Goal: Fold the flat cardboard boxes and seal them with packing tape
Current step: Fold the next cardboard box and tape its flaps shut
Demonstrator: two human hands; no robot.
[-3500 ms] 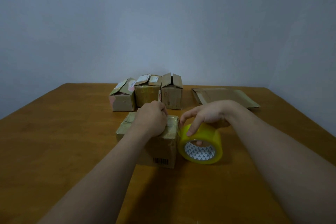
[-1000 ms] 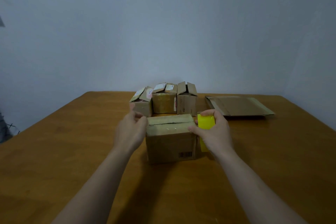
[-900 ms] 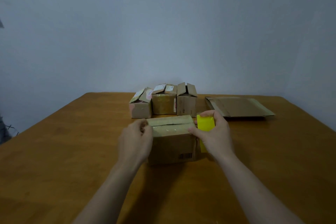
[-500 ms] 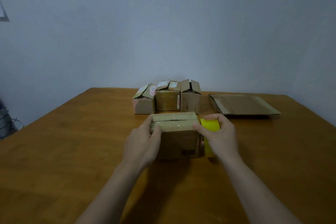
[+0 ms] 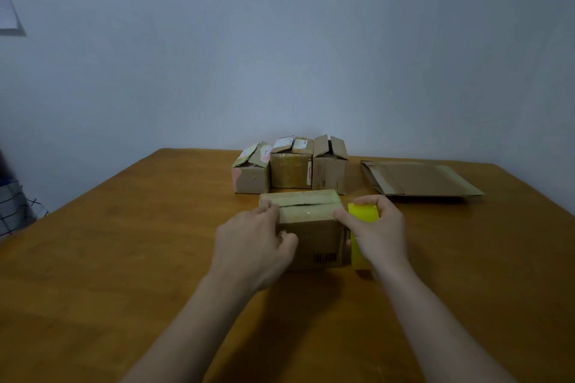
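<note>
A cardboard box [image 5: 311,227] stands near the middle of the wooden table [image 5: 124,258], its top flaps folded down with a narrow slit between them and a barcode on its near face. The left hand [image 5: 253,247] grips the box's left end, fingers curled over the top edge and thumb on the near face. The right hand [image 5: 378,235] holds a yellow tape roll [image 5: 362,213] on edge just against the box's right side; its fingers curl over the roll and its thumb lies at the box's top right corner. Whether tape already covers the slit cannot be told. Behind the box, 3 small boxes [image 5: 292,168] stand side by side in a row, their top flaps partly raised. To their right, flat cardboard [image 5: 420,179] lies on the table. A pale wall [image 5: 311,40] rises behind, with a sheet of paper [image 5: 9,9] at its left edge.
</note>
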